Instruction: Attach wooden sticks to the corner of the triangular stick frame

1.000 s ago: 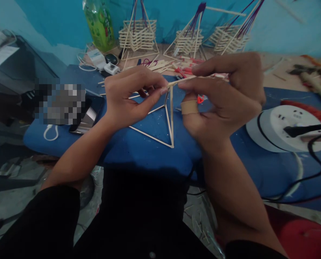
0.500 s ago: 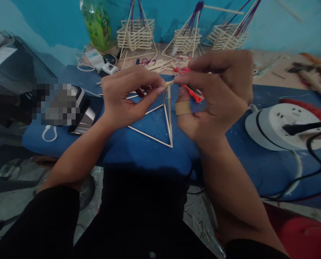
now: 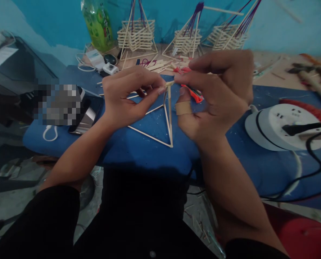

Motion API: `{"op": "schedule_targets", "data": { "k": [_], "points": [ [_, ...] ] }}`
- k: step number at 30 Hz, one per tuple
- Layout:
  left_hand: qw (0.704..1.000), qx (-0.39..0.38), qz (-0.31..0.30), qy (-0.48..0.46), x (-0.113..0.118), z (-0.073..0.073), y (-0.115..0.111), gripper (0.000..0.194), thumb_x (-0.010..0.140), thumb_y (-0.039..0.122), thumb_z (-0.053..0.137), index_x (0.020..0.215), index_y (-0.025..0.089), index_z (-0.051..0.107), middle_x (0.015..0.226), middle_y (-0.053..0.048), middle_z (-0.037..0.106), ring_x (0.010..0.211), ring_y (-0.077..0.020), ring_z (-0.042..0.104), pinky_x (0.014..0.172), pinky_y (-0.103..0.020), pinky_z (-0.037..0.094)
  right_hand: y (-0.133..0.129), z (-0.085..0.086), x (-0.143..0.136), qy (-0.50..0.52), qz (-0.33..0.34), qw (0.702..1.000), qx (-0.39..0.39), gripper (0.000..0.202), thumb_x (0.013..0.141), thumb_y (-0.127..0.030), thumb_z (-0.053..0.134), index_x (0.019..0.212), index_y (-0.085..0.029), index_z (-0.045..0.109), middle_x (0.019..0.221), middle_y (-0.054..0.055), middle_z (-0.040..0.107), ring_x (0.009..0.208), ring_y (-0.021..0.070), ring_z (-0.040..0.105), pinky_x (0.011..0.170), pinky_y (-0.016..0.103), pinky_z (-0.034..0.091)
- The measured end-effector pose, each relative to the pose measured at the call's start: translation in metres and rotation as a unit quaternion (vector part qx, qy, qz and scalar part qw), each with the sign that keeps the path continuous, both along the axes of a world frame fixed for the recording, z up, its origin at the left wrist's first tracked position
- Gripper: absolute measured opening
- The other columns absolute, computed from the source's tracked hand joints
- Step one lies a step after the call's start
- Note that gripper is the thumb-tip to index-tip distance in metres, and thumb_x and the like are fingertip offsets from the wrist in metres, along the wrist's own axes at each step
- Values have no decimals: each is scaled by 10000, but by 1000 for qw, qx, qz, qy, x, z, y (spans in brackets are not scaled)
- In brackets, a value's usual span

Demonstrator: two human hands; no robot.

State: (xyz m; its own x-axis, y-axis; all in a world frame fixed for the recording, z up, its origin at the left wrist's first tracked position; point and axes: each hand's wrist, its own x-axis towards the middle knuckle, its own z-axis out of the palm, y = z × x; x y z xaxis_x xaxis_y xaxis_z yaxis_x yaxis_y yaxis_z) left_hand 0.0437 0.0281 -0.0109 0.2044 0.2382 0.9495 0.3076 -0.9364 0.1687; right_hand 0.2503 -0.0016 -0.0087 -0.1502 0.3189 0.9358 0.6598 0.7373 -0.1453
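Observation:
My left hand [image 3: 128, 95] pinches a thin wooden stick [image 3: 170, 83] between thumb and fingertips, at the top of a stick frame [image 3: 149, 136]. That frame stands on the blue surface, its light sticks meeting in triangles; part of it is hidden behind my left hand. My right hand [image 3: 211, 93], with a tan bandage round the thumb, has its index fingertip against the stick's right end. Its thumb is held apart from the index finger. Orange-handled scissors or pliers [image 3: 195, 96] lie just behind my right hand, partly covered.
Stick structures [image 3: 137, 36] with purple strands stand along the wall, with loose sticks [image 3: 160, 66] before them. A green bottle [image 3: 97, 25] is at back left, a phone [image 3: 86, 117] nearer. To the right are a white round power socket [image 3: 279, 126] with black cable, and a hammer [image 3: 315, 86].
Almost nothing differs. Both hands keep the same place at the top of the stick frame; the view has shifted very slightly.

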Motion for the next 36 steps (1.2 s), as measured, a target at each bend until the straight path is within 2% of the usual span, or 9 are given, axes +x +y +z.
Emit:
{"op": "schedule_targets", "data": {
  "k": [4, 12, 16, 19, 24, 27, 30, 32, 36],
  "points": [
    [997, -64, 45, 19, 2, 2, -4, 290, 1100, 493, 703, 967, 242, 764, 841, -2, 797, 717, -117, 717, 633, -266, 612, 1, -1, 0, 15, 40, 999, 29, 208, 999, -222, 656, 1116, -331, 789, 1174, 63, 770, 1067, 293, 759, 923, 508, 592],
    [1000, 8, 7, -28, 6, 4, -2, 251, 1059, 437, 776, 926, 224, 765, 785, 18, 781, 651, -90, 705, 562, -209, 567, 4, -3, 1, -8, -4, 1000, 6, 222, 979, -221, 644, 1115, -313, 793, 1196, 85, 742, 1087, 320, 744, 926, 542, 598],
    [998, -48, 36, 22, 2, 2, -3, 252, 1094, 468, 718, 970, 251, 755, 816, 4, 787, 706, -122, 730, 642, -261, 633, 5, -2, 2, 10, 48, 998, 40, 243, 957, -178, 654, 1103, -302, 803, 1183, 76, 761, 1027, 297, 756, 871, 520, 589],
    [997, -59, 43, 5, 2, 4, -7, 213, 1079, 443, 738, 953, 274, 762, 817, 13, 793, 701, -127, 734, 621, -273, 633, 1, 0, 2, 12, 38, 999, 19, 273, 983, -151, 646, 1132, -324, 795, 1194, 64, 765, 1058, 293, 765, 903, 518, 596],
    [999, 11, 25, -23, 7, 6, -6, 218, 1059, 429, 771, 933, 251, 757, 787, 33, 778, 635, -87, 702, 547, -213, 572, -2, 1, 1, -6, 22, 1000, 5, 231, 1018, -206, 631, 1131, -331, 787, 1210, 65, 758, 1092, 299, 758, 959, 528, 599],
    [999, -5, 54, -6, 6, 1, -4, 262, 1072, 478, 739, 951, 246, 746, 787, 28, 758, 645, -89, 692, 577, -217, 586, -1, 2, -1, 5, 5, 1000, 10, 193, 1041, -286, 619, 1160, -301, 770, 1135, 79, 747, 1086, 314, 750, 945, 532, 593],
    [996, -40, 76, 10, 2, -7, -1, 269, 1072, 522, 717, 1007, 262, 746, 838, 19, 758, 682, -105, 712, 629, -239, 617, -2, 3, -2, 30, 7, 999, 32, 107, 1037, -352, 662, 989, -285, 731, 899, 48, 704, 864, 269, 717, 790, 467, 565],
    [995, -63, 76, 15, 0, -12, 1, 255, 1064, 529, 722, 1062, 276, 752, 894, 10, 769, 729, -124, 743, 669, -262, 640, -3, 3, -1, 19, 21, 999, 35, 190, 1027, -351, 697, 852, -280, 673, 739, 8, 630, 687, 213, 630, 668, 405, 491],
    [997, -56, 56, 5, 0, -10, -2, 228, 1055, 501, 746, 1095, 276, 751, 913, 15, 779, 721, -116, 738, 655, -268, 641, -5, 1, 4, -76, -9, 996, 34, 300, 1026, -374, 705, 755, -260, 643, 674, -8, 609, 570, 163, 519, 567, 373, 338]
  ]
}}
